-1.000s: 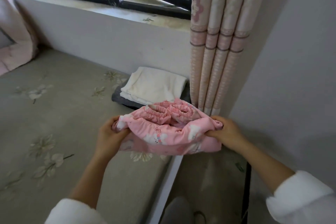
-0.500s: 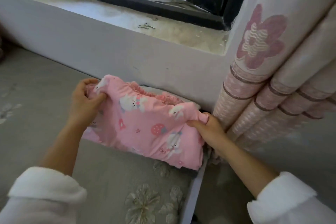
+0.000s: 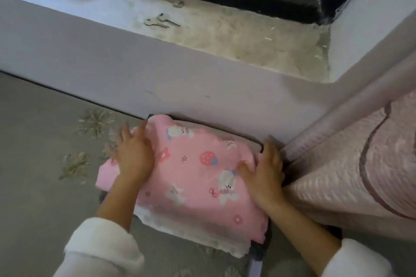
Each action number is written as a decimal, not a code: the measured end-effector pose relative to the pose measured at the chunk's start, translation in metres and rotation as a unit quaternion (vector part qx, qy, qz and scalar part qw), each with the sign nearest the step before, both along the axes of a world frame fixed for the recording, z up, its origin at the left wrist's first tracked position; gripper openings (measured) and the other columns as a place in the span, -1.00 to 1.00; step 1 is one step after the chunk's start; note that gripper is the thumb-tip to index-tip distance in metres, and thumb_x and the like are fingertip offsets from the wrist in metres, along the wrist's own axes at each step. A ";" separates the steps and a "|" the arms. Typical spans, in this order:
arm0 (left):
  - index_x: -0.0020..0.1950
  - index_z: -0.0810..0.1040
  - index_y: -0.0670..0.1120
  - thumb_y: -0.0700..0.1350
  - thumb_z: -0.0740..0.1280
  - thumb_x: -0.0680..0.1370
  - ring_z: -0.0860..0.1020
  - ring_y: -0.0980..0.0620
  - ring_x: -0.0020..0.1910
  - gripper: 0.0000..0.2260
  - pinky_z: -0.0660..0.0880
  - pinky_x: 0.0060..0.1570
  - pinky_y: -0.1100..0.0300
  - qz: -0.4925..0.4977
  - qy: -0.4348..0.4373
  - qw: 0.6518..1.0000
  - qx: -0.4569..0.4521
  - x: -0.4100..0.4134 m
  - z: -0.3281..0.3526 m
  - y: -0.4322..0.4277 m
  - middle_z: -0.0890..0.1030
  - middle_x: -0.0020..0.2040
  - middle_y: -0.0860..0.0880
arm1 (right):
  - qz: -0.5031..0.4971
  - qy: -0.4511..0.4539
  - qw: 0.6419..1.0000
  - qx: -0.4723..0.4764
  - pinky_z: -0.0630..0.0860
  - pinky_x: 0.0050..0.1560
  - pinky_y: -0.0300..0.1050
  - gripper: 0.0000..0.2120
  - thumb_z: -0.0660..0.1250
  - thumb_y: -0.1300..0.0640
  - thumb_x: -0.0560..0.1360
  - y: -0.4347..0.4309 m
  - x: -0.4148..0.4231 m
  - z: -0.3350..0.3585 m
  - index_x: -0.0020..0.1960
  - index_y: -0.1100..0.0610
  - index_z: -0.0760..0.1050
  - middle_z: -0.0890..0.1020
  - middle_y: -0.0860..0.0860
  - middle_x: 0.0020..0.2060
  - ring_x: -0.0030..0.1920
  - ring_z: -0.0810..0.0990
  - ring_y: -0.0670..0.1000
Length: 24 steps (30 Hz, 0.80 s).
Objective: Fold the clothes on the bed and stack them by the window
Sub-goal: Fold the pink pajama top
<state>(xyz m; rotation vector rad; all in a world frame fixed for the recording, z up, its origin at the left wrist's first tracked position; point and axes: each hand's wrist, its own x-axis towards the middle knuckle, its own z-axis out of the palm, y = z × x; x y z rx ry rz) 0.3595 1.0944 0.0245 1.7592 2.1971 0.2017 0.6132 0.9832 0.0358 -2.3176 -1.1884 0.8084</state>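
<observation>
The left hand [image 3: 132, 155] is being laid flat, fingers straight, on the pink garment [image 3: 198, 177]; the right hand [image 3: 265, 171] is being pressed open-palmed on its right edge, nothing gripped. The garment is being held down atop white folded cloth [image 3: 186, 229] in the bed's [image 3: 45, 186] far right corner, long axis running wall [image 3: 157, 74] to near edge.

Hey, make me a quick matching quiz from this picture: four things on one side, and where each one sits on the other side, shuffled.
Things
1. pink printed garment
2. white garment
3. keys
4. curtain

Places
A. pressed under the left hand and right hand
B. on the windowsill
C. hanging just right of the right hand
D. directly beneath the pink one

Pairs: 1-A, 2-D, 3-B, 4-C
</observation>
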 end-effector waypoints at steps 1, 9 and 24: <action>0.47 0.31 0.09 -0.11 0.15 0.60 0.07 -0.15 0.51 -0.58 -0.02 0.41 -0.26 -0.024 -0.021 0.998 0.049 0.005 0.003 -0.004 0.15 0.53 -0.13 | 0.065 -0.084 0.993 0.061 0.12 0.41 0.13 -0.31 0.29 0.00 0.51 -0.002 -0.008 0.006 0.53 0.06 0.06 0.14 0.10 0.51 0.47 0.11 0.10; 0.49 -0.12 0.36 0.39 -0.22 0.48 -0.22 -0.04 0.54 -0.44 -0.27 0.44 -0.09 -0.138 0.002 0.990 -0.005 0.005 -0.019 -0.041 -0.13 0.58 0.10 | 0.388 -0.156 0.908 0.032 -0.35 0.47 0.04 -0.46 -0.12 -0.19 0.57 -0.008 -0.017 -0.020 0.49 -0.32 -0.23 -0.20 -0.19 0.53 0.53 -0.27 -0.07; 0.52 -0.20 0.16 0.32 -0.19 0.51 -0.25 -0.13 0.53 -0.39 -0.41 0.42 -0.02 -0.096 0.078 0.992 0.002 0.017 -0.093 -0.036 -0.16 0.57 -0.04 | 0.416 -0.190 0.888 -0.049 -0.47 0.43 0.00 -0.42 -0.12 -0.17 0.59 0.014 -0.026 -0.086 0.47 -0.22 -0.39 -0.41 -0.17 0.45 0.50 -0.40 -0.05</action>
